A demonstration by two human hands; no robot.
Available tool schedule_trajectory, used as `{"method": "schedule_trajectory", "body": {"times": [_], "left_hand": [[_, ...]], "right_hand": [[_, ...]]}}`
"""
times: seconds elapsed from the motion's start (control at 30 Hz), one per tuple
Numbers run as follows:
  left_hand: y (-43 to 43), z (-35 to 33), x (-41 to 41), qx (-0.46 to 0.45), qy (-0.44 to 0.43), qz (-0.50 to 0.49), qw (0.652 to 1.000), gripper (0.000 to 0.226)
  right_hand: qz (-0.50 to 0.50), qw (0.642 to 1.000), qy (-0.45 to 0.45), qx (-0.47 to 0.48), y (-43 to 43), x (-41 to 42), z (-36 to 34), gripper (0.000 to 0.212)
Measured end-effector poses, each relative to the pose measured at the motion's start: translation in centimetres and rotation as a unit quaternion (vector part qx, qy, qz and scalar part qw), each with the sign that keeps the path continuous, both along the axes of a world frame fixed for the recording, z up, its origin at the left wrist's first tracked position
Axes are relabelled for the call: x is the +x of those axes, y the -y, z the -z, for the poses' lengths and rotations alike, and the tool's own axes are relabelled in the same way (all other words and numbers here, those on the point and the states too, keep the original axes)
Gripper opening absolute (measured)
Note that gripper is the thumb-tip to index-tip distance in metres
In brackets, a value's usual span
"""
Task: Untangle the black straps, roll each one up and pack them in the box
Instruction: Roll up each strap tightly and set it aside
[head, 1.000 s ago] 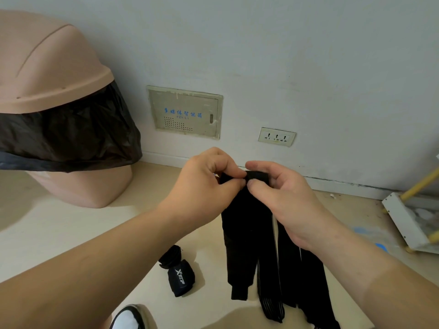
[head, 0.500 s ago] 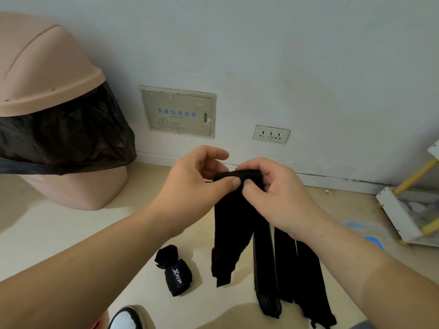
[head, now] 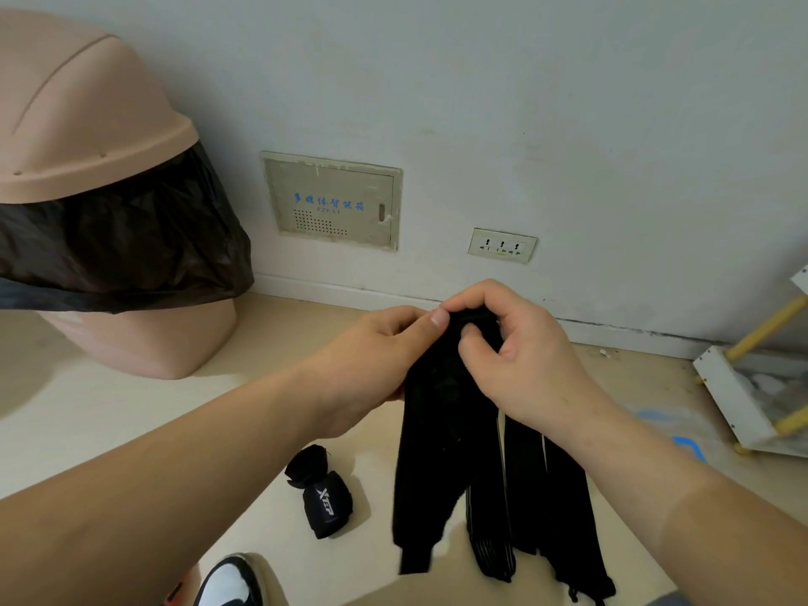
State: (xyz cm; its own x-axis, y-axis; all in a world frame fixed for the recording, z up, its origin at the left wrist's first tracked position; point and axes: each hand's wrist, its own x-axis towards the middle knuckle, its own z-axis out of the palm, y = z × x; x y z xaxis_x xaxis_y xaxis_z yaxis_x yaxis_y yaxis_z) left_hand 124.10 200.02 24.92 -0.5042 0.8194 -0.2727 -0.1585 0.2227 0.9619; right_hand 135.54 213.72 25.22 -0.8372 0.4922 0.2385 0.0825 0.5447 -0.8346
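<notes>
I hold a bunch of black straps [head: 441, 465] up above the floor by their top end. My left hand [head: 384, 347] pinches that end from the left, thumb on top. My right hand [head: 511, 347] grips it from the right, fingers curled over the small rolled part. The loose lengths hang down side by side, several of them, their lower ends near the bottom of the view. A rolled-up black strap [head: 325, 503] with white lettering lies on the floor to the lower left. No box is in view.
A large beige bin [head: 87, 137] with a black bag stands at the left against the wall. A wall panel [head: 332, 203] and a socket [head: 502, 246] sit low on the wall. A white rack with yellow bars [head: 743, 387] is at the right. A shoe [head: 231, 581] shows at the bottom.
Both hands have turned the top end of the straps a little further. The hanging lengths have risen slightly, and the view has shifted.
</notes>
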Motion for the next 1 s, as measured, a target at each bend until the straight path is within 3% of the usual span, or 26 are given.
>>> {"method": "schedule_trajectory", "body": {"times": [0.17, 0.3, 0.4, 0.5, 0.67, 0.8, 0.9, 1.0], "left_hand": [[-0.4, 0.0, 0.2, 0.037, -0.030, -0.063, 0.997, 0.019], [-0.2, 0.1, -0.1, 0.054, -0.072, -0.074, 0.993, 0.010], [0.2, 0.0, -0.5, 0.063, -0.112, -0.060, 0.990, 0.008], [0.5, 0.0, -0.7, 0.080, -0.150, -0.053, 0.984, 0.011], [0.3, -0.2, -0.7, 0.097, -0.159, -0.064, 0.980, 0.023], [0.2, -0.1, -0.6, 0.060, -0.069, -0.060, 0.994, 0.032], [0.1, -0.1, -0.3, 0.025, 0.011, -0.027, 0.999, 0.034], [-0.1, 0.1, -0.2, -0.006, -0.007, -0.024, 1.000, 0.042]], "right_hand": [[0.033, 0.998, -0.017, -0.055, 0.2, -0.3, 0.0, 0.039], [0.013, 0.969, -0.022, -0.245, -0.2, -0.2, -0.5, 0.043], [-0.039, 0.925, 0.036, -0.376, -1.0, 0.0, -1.0, 0.027], [-0.075, 0.921, 0.114, -0.365, -1.6, 0.3, -0.5, 0.053], [-0.044, 0.933, 0.054, -0.354, -1.5, 0.2, 0.0, 0.032], [-0.014, 0.949, 0.048, -0.312, -1.4, 0.1, 0.6, 0.019], [-0.001, 0.966, 0.033, -0.257, -1.0, 0.0, 0.8, 0.023], [-0.002, 0.979, 0.008, -0.205, -0.6, 0.1, 0.8, 0.030]]}}
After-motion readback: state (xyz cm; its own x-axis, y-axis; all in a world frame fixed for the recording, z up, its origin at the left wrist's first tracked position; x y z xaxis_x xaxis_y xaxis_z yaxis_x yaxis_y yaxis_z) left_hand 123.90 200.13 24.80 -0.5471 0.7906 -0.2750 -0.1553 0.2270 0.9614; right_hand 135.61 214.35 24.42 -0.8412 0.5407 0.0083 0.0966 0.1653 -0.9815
